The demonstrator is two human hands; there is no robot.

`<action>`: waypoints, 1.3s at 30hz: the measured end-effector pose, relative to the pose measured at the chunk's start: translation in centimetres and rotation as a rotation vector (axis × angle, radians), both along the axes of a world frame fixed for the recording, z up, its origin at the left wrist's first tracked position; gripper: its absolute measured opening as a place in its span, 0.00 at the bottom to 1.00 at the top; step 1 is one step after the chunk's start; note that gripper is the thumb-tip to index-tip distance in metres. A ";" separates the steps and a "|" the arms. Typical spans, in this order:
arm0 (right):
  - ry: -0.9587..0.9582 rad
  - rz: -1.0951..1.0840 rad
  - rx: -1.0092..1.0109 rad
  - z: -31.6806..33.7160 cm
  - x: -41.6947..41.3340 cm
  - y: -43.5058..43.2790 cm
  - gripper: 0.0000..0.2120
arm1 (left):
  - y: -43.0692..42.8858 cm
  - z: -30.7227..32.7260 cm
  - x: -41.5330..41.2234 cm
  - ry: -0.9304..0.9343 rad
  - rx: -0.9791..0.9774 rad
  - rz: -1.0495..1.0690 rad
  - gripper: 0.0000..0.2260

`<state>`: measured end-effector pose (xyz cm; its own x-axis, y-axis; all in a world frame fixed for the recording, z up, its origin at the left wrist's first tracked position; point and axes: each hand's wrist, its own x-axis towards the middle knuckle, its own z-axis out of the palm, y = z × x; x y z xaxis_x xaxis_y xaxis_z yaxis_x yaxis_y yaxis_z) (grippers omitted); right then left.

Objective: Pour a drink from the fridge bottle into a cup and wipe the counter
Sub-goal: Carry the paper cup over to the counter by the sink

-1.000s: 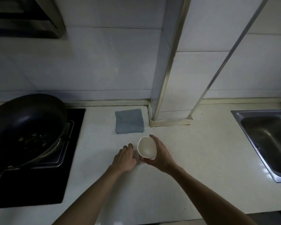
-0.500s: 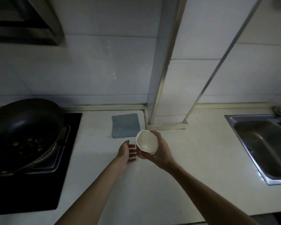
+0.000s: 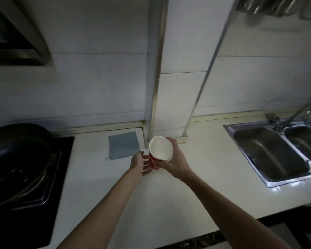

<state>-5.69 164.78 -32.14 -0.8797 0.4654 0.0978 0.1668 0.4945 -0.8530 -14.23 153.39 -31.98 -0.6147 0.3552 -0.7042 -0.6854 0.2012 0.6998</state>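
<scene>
Our right hand [image 3: 172, 163] grips the tilted cup [image 3: 161, 149], our left hand [image 3: 139, 165] lies loose-fingered beside its base; we judge we're readying it, and next must stand it upright on the tabletop [image 3: 169, 203].

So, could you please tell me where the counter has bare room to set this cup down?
The widest bare patch of counter lies between the right hand holding the cup and the sink. Another runs along the front edge, under both forearms. Crowded leftward: the cloth lies by the left hand, the wok beyond.
</scene>
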 end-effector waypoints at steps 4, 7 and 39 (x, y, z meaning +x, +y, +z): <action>0.044 -0.050 -0.036 1.6 2.6 1.6 0.40 | 2.2 1.4 2.2 0.051 0.010 -0.009 0.14; 0.074 -0.092 -0.100 2.8 4.8 3.3 0.37 | 3.9 3.2 4.6 0.030 0.027 -0.022 0.14; 0.256 -0.624 -0.017 11.2 42.8 31.0 0.39 | 36.1 13.6 37.0 0.033 0.236 -0.607 0.15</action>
